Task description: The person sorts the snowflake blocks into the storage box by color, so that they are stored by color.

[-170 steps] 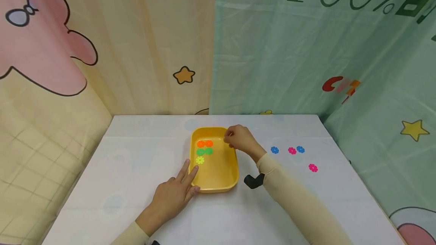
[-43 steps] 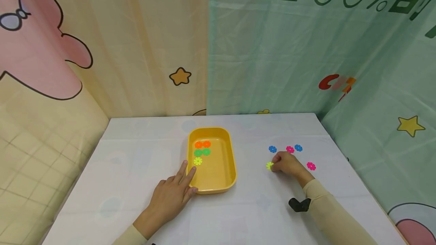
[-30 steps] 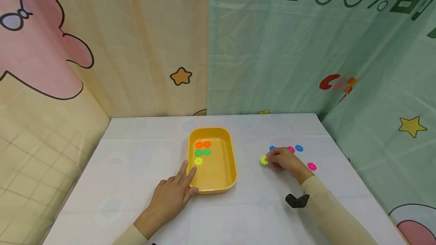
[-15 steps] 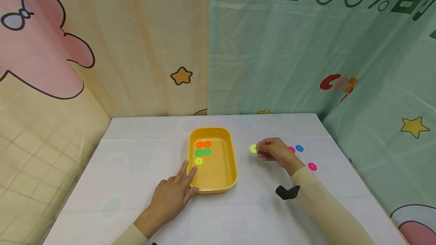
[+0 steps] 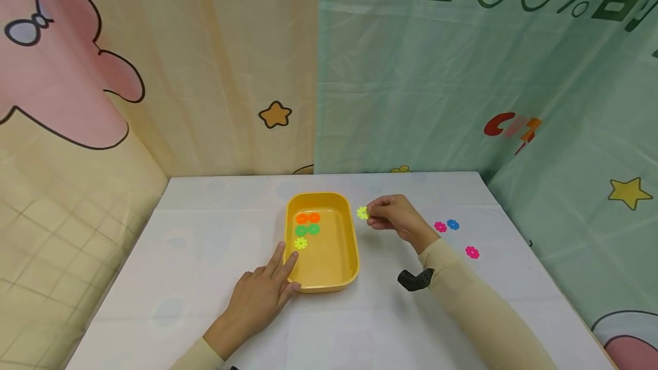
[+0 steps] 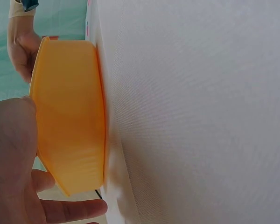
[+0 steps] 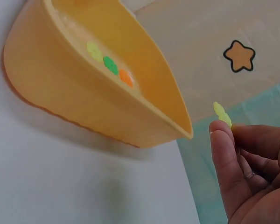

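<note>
My right hand (image 5: 398, 218) pinches a yellow flower-shaped disc (image 5: 362, 212) between thumb and fingertips, just off the upper right rim of the yellow tray (image 5: 331, 261). The right wrist view shows that disc (image 7: 222, 114) on edge, above rim height and outside the tray. My left hand (image 5: 259, 296) touches the tray's lower left side with spread, mostly straight fingers; in the left wrist view its fingers reach around the tray's end. Inside the tray, two orange discs (image 5: 308, 218), two green discs (image 5: 307, 230) and one yellow disc (image 5: 300, 243) lie in rows on the left.
On the white table (image 5: 390, 330), right of my right hand, lie a pink disc (image 5: 440, 226), a blue disc (image 5: 453, 224) and another pink disc (image 5: 472, 252). Printed curtains (image 5: 231, 73) stand behind the table. A black device (image 5: 415, 280) sits at my right wrist.
My right hand picked up the yellow disc from the right side of the table and carried it left and up to the tray's edge. The left hand has stayed in place.
</note>
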`<state>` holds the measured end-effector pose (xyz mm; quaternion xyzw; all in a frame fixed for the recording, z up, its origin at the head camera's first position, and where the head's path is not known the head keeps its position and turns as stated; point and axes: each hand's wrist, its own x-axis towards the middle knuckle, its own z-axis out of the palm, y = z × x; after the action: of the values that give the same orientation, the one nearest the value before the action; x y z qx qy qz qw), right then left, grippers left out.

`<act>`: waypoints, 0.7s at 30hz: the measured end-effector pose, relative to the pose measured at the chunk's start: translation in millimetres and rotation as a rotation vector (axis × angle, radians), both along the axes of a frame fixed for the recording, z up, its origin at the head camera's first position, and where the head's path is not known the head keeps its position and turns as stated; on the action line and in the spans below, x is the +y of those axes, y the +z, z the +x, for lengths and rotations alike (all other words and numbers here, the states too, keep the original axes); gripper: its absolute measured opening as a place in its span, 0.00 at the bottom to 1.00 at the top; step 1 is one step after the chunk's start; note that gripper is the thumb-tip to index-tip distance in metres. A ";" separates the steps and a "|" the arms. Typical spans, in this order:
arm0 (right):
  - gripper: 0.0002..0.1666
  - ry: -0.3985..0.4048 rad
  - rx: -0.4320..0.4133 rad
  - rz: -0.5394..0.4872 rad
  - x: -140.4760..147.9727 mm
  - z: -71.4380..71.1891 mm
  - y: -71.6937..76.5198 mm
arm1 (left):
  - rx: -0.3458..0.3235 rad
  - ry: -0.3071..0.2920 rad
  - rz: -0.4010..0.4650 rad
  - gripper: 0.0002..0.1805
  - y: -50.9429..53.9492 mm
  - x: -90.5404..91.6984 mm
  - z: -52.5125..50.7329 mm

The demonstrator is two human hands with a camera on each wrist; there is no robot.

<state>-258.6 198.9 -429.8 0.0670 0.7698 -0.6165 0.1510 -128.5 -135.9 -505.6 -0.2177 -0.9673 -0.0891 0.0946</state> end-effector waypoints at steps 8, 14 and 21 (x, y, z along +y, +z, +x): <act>0.12 0.041 0.041 -0.025 -28.4 -6.8 11.9 | 0.011 -0.001 0.003 0.35 0.5 -0.5 -0.8; 0.11 0.070 0.041 0.006 -49.3 -13.2 16.2 | 0.020 -0.001 0.005 0.35 0.7 -0.9 -0.4; 0.10 0.089 0.025 0.013 -66.4 -16.5 17.1 | 0.016 -0.004 0.007 0.35 1.6 0.9 -0.9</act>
<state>-275.0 132.5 -412.7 0.0261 0.7778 -0.6051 0.1682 -129.4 -135.0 -504.0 -0.2198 -0.9658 -0.0911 0.1030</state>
